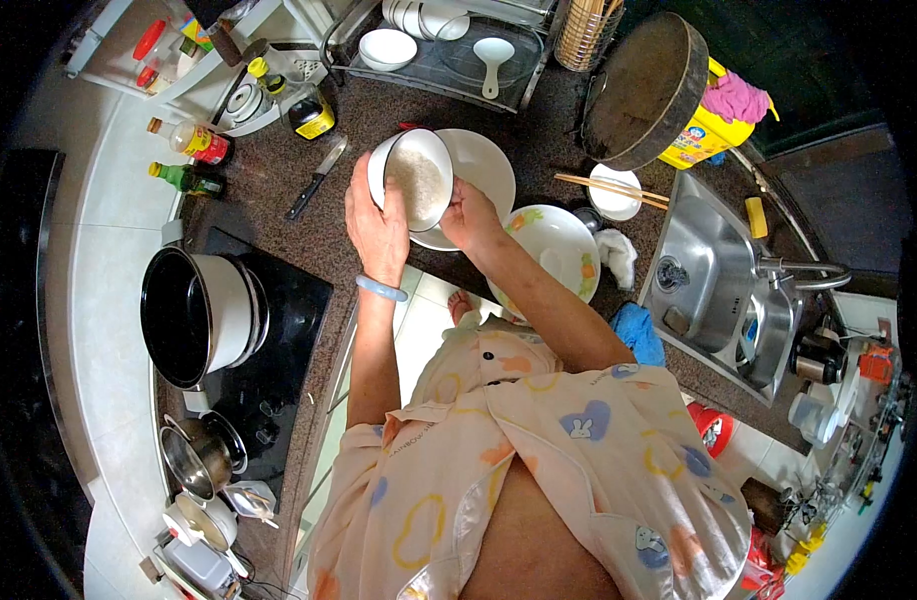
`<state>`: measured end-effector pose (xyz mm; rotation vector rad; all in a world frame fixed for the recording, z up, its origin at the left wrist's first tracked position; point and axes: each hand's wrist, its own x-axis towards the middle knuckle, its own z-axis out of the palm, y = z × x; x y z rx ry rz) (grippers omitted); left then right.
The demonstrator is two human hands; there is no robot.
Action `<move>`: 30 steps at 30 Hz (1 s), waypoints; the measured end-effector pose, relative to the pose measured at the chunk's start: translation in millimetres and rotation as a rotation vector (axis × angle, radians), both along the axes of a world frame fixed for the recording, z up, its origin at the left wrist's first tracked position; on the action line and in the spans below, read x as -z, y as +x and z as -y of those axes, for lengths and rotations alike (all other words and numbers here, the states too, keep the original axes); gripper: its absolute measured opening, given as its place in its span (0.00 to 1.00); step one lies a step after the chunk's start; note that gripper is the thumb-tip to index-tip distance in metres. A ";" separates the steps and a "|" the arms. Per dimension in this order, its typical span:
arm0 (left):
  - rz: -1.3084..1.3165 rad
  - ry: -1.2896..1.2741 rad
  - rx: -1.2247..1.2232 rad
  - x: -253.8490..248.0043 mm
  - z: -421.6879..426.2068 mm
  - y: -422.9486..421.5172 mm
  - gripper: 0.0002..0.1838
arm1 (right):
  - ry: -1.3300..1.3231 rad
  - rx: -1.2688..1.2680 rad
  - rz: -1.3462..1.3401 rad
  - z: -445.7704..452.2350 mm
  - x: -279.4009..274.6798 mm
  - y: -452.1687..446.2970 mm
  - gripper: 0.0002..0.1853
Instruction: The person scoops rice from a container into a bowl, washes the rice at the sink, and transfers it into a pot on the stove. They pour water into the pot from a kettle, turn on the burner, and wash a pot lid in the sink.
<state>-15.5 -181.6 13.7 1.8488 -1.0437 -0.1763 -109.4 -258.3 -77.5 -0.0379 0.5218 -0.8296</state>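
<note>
A white bowl (419,182) with pale, grainy contents is tilted above a large white plate (484,165) on the dark speckled counter. My left hand (379,225) wraps round the bowl's left side, a bracelet at its wrist. On the right side of the bowl, the fingers of my right hand (469,215) are closed on its rim. Just right of my right hand lies a white plate with a painted pattern (551,255). A knife with a black handle (317,180) rests on the counter to the left of the bowl.
At the left stands a pot (204,318) on the black cooktop (299,300). Bottles (191,142) line the back left. A dish rack (439,75) is behind the plates. Chopsticks (614,190) lie across a small bowl (616,205) beside the sink (709,250).
</note>
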 end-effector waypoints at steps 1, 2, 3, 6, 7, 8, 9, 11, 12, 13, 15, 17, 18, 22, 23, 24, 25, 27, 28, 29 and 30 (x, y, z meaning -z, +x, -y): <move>-0.001 -0.001 0.004 -0.1 -0.3 0.0 0.25 | -0.001 0.001 0.000 -1.2 10.2 0.3 0.20; -0.001 -0.002 0.008 -0.2 -0.6 0.3 0.25 | -0.392 -0.042 -0.275 -2.3 28.6 0.2 0.20; -0.001 -0.003 0.009 1.9 -0.5 1.4 0.25 | -0.591 -0.074 -0.409 -2.5 36.8 0.9 0.20; 0.087 -0.032 -0.001 9.2 0.0 5.6 0.26 | -0.759 -0.052 -0.528 -3.2 41.6 3.4 0.20; 0.088 -0.038 0.008 10.6 -0.5 6.7 0.26 | -0.750 -0.041 -0.521 -3.5 40.1 4.2 0.20; 0.090 -0.045 0.018 10.0 -1.0 7.2 0.26 | -0.409 0.002 -0.284 -3.6 27.2 4.5 0.19; 0.090 -0.044 0.019 9.6 -1.6 7.2 0.26 | -0.068 0.045 -0.047 -4.5 16.8 4.9 0.19; 0.047 -0.031 0.016 7.9 -2.6 6.7 0.25 | -0.396 0.011 -0.304 -3.5 30.2 7.2 0.17; 0.046 -0.032 0.018 9.0 -2.8 7.7 0.25 | -0.565 -0.016 -0.431 -2.2 35.1 4.3 0.17; 0.007 -0.024 0.013 11.8 -2.6 9.1 0.24 | -0.727 -0.027 -0.564 -1.0 39.7 1.2 0.16; -0.035 -0.030 0.008 18.7 -1.7 12.7 0.24 | -1.035 -0.420 -1.090 -1.0 -15.5 -16.9 0.15; -0.386 -0.226 0.006 30.8 -1.7 15.5 0.23 | -0.964 -0.304 -0.841 25.2 29.1 -17.7 0.14; -0.392 -0.240 0.007 38.8 -0.1 18.3 0.23 | -0.905 -0.264 -0.747 32.9 19.5 -21.5 0.13; -0.928 -0.343 -0.064 58.5 2.5 30.6 0.21 | 0.028 -0.129 -0.131 65.4 -48.5 -30.2 0.11; -1.008 -0.308 -0.064 48.9 -0.1 28.9 0.21 | -0.023 -0.115 -0.185 59.5 -75.1 -29.6 0.13; -1.087 -0.272 -0.063 42.1 -1.8 26.3 0.20 | -0.033 -0.122 -0.192 51.3 -101.8 -28.6 0.13; -1.093 -0.286 -0.067 39.2 -2.4 23.8 0.20 | -0.209 -0.145 -0.246 41.7 -127.4 -26.3 0.14; -1.176 -0.338 -0.055 34.8 -3.0 18.5 0.20 | -0.591 -0.205 -0.340 26.6 -151.5 -21.3 0.15; -1.175 -0.353 -0.066 34.8 -3.1 15.2 0.20 | -0.600 -0.220 -0.337 19.7 -155.3 -16.5 0.15; -1.156 -0.349 -0.055 37.5 -3.0 11.9 0.20 | -0.973 -0.181 -0.588 12.2 -158.0 -9.6 0.14; -1.131 -0.349 -0.050 43.8 -4.4 10.5 0.20 | -1.352 -0.128 -0.824 3.4 -158.7 -3.2 0.13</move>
